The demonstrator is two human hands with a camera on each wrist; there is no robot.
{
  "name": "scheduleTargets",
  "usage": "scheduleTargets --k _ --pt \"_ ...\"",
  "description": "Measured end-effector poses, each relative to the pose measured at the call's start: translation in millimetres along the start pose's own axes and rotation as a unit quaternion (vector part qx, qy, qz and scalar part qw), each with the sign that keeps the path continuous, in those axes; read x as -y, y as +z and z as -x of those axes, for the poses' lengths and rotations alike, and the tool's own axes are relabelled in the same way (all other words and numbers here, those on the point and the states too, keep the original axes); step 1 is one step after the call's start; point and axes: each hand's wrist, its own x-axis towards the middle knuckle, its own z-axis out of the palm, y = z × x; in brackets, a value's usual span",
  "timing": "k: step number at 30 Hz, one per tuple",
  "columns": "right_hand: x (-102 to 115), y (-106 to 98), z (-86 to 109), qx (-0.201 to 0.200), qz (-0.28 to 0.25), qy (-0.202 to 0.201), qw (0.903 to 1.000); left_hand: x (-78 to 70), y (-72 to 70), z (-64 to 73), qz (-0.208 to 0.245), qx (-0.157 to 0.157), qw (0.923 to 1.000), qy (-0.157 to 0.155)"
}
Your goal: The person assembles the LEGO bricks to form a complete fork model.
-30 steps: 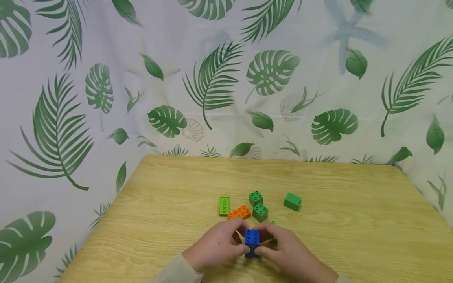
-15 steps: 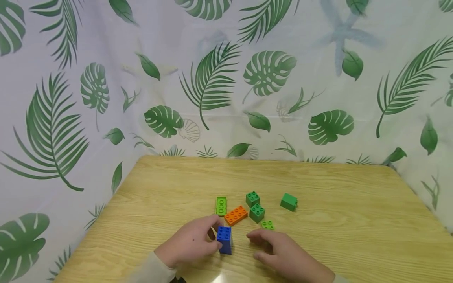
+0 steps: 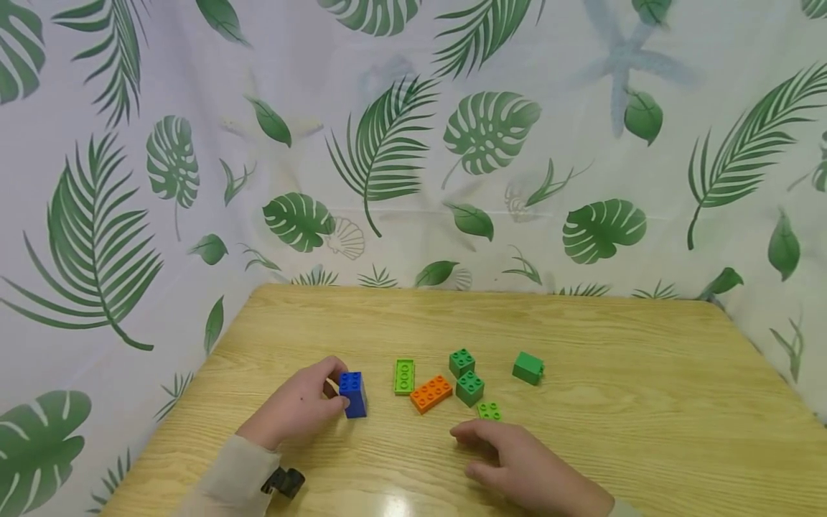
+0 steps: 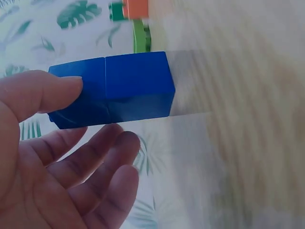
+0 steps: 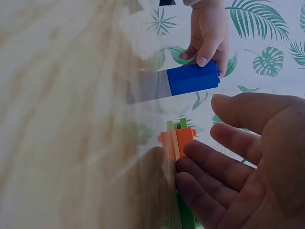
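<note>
Pinching the blue block (image 3: 354,396) upright left of the lime-green plate (image 3: 404,388), the left hand (image 3: 300,403) sits farther forward than the relaxed right hand (image 3: 517,458), while only the left wrist view clearly shows the block's seam (image 4: 106,86).

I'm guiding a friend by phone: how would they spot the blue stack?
Find the table, then the left hand over its left half. That hand pinches the two-brick blue stack, the only blue piece; its neighbours are green bricks and one orange brick.

Bare left hand (image 3: 302,401), pale beige sleeve (image 3: 236,472), black device (image 3: 284,483) beside it
</note>
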Motion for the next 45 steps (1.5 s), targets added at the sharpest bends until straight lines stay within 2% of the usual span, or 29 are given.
scheduleTargets --k 5,9,16,23,28,32,38,42,45 --pt "-1.1 1.1 -0.1 0.003 0.013 -0.003 0.9999 13.8 -10.2 -11.5 -0.026 -0.045 0.9984 -0.023" --pt "-1.0 2.2 -0.2 0.003 0.020 -0.006 0.9998 22.4 -16.8 -19.1 -0.032 -0.066 0.9965 -0.041" --pt "-0.6 2.2 -0.8 0.005 0.031 -0.010 0.9995 27.9 -25.6 -27.2 -0.041 -0.078 0.9951 -0.046" --pt "-0.7 1.2 -2.4 0.006 0.035 -0.009 0.9993 31.8 -32.1 -32.4 -0.028 -0.079 0.9956 -0.043" --pt "-1.1 1.1 -2.4 0.007 0.035 -0.009 0.9993 37.7 -31.3 -34.8 -0.011 -0.077 0.9961 -0.041" --pt "-0.8 1.7 -1.1 0.008 0.031 -0.010 0.9994 38.2 -27.4 -32.5 -0.009 -0.091 0.9950 -0.039" --pt "-0.1 0.9 1.3 0.006 0.018 -0.006 0.9998 26.0 -23.7 -19.9 -0.019 -0.142 0.9897 -0.003" --pt "0.9 -2.9 3.9 -0.001 0.011 -0.008 0.9999 7.6 -19.5 -10.7 -0.038 -0.175 0.9827 0.048" --pt "0.2 -7.7 4.8 -0.018 0.010 -0.020 0.9996 -7.5 -12.7 -7.3 -0.055 -0.174 0.9783 0.098"
